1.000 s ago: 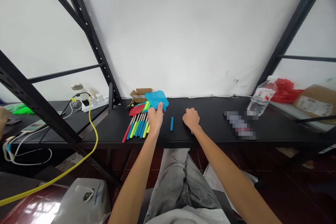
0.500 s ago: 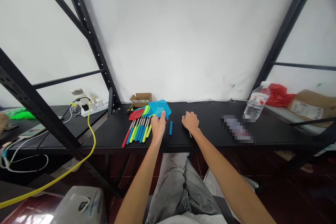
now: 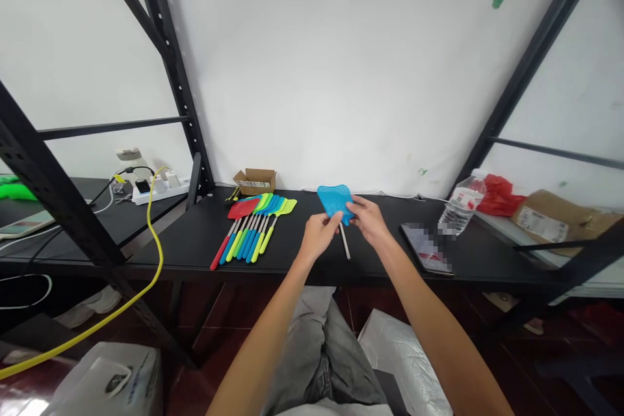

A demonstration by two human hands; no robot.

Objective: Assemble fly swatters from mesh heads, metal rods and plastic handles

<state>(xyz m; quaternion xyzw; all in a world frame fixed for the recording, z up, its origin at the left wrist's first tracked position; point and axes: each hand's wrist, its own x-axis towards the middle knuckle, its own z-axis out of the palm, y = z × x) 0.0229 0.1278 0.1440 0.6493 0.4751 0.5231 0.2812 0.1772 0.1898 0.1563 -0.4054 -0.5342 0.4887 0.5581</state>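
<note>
Blue swatter head (image 3: pixel 335 200) and thin rod (image 3: pixel 344 242) are pinched by left hand (image 3: pixel 318 237) and right hand (image 3: pixel 369 219); a crooked push might bend the rod.

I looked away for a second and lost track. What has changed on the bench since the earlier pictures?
The blue swatter head left the pile; both the left hand and the right hand now hold it at the bench's middle, with a bare metal rod beneath it. The loose blue handle is out of sight. The row of swatters, cardboard box and water bottle stayed put.
</note>
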